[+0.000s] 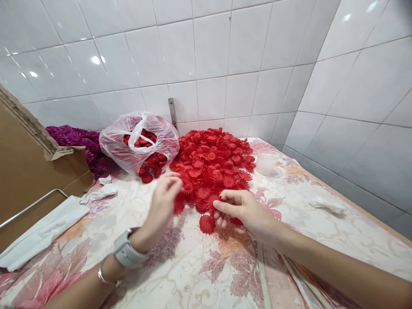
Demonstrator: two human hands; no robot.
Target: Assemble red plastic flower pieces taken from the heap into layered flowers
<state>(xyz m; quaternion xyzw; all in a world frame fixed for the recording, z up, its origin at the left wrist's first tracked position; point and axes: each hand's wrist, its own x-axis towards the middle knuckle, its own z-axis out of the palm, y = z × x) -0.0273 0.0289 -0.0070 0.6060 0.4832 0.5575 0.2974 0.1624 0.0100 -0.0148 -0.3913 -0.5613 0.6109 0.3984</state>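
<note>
A big heap of red artificial flower pieces (pixel 214 156), round with toothed edges, lies on the floral tablecloth (pixel 167 274). My left hand (pixel 163 195), smeared by motion, is closed at the heap's left front, with a blurred red flower piece at its fingertips. At the front of the heap, my right hand (pixel 236 208) pinches a red flower piece (pixel 211 201) between thumb and fingers. One loose flower piece (pixel 207 224) rests on the cloth just below that hand.
A clear plastic bag (pixel 112 141) of red pieces stands left of the heap, with purple flower pieces (pixel 75 141) beyond it. A cardboard box (pixel 28 171) takes up the left side. A translucent cup (pixel 266 164) sits at right, and crumpled white plastic (pixel 328 205) lies near the table edge.
</note>
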